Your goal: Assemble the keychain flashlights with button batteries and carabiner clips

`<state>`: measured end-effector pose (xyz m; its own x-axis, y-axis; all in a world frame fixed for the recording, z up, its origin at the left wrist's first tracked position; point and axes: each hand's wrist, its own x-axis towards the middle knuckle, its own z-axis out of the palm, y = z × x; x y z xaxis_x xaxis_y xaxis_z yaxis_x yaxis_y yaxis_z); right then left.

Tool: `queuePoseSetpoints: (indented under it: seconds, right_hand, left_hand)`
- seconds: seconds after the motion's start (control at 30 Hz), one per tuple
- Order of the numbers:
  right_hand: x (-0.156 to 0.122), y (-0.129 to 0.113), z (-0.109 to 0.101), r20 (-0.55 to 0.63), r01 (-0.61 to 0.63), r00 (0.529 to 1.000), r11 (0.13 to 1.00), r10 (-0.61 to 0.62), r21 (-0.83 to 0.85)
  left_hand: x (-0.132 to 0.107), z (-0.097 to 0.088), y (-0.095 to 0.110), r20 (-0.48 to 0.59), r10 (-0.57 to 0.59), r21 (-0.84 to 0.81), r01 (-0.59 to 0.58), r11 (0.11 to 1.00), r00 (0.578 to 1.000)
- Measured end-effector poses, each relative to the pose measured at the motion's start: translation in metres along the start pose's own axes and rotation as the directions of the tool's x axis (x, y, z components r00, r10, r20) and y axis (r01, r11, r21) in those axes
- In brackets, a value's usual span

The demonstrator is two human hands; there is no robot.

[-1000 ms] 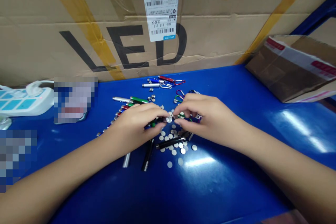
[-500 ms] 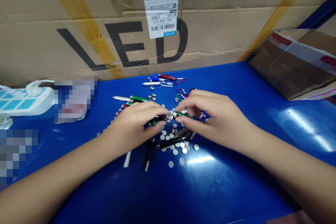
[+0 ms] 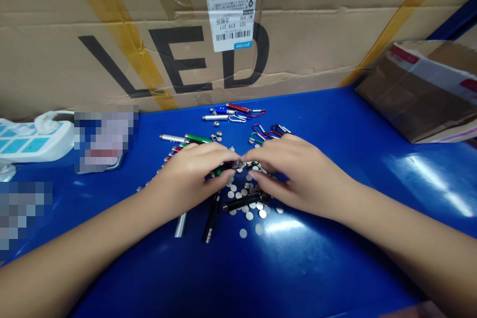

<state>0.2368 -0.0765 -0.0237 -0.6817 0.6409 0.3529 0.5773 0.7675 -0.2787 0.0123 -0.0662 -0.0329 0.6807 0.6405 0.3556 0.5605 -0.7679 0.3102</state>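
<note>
Green penlight (image 3: 219, 172) in left hand (image 3: 190, 171), crosswise, tip (image 3: 236, 164) toward right hand (image 3: 294, 169)

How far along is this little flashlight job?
Seemingly finished: clipped keychain flashlights set apart by the cardboard box. In hand: the left hand grips a green flashlight; the right hand touches its silver tip. Left: many loose button cells and flashlight bodies on the blue table.
</note>
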Motion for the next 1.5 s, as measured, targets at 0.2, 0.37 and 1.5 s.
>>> queuePoseSetpoints:
  seconds: [0.2,0.37,1.5]
  right_hand:
    - [0.002,0.007,0.008,0.127,-0.085,0.989,0.996,0.081,0.032]
    - [0.007,0.008,0.016,0.311,-0.186,0.932,0.982,0.183,-0.023]
    - [0.014,-0.003,0.004,0.266,-0.496,0.863,0.623,0.429,0.605]
  left_hand:
    - [0.0,0.002,-0.004,-0.057,-0.048,0.065,0.052,0.997,0.997]
    - [-0.001,0.003,-0.004,-0.034,-0.075,0.075,0.078,0.994,0.997]
    - [-0.003,0.003,0.003,0.029,-0.001,0.038,0.0,0.999,1.0]
